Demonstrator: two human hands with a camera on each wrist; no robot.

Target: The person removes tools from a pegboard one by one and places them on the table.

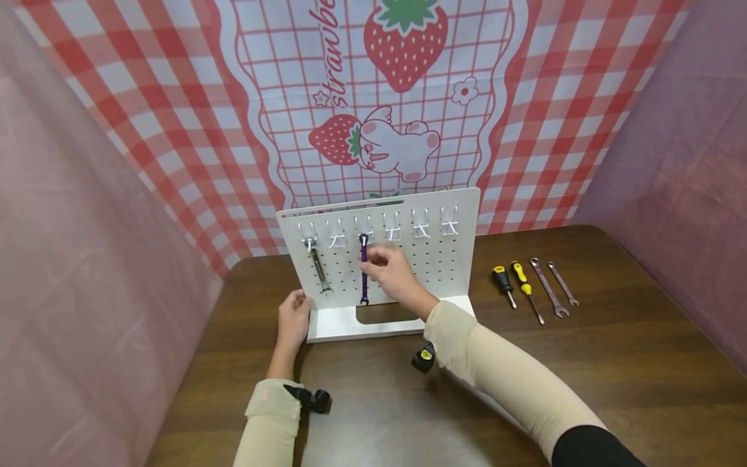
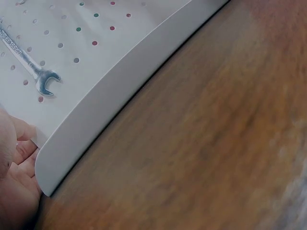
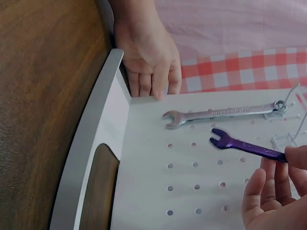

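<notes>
The purple wrench (image 1: 364, 275) hangs almost vertical in front of the white pegboard (image 1: 445, 285) in the head view, its ring end at the third hook (image 1: 368, 237) from the left. The right hand (image 1: 393, 272) pinches its shaft between thumb and fingers. The left hand (image 1: 294, 318) grips the board's lower left edge. If the ring is not properly over the prongs, letting go would probably drop the wrench onto the base; pushing too hard could tip or slide the board if the left hand's support slackened. I see no real container; the board's hooks do the holding, the leftmost carrying a silver wrench (image 1: 318, 267). On the desk (image 1: 362, 395), to the right, lie a black-and-yellow screwdriver (image 1: 501, 278), a yellow screwdriver (image 1: 527, 290), a larger wrench (image 1: 548, 287) and a smaller wrench (image 1: 563, 284).

The left wrist view shows that hand's fingers around the board's corner, with the silver wrench's forked end nearby; the purple one is outside this picture.

In the right wrist view the purple wrench's forked end sticks out from the pinch, apart from the silver wrench. Its ring end doesn't show here, so I cannot tell whether it is seated.
</notes>
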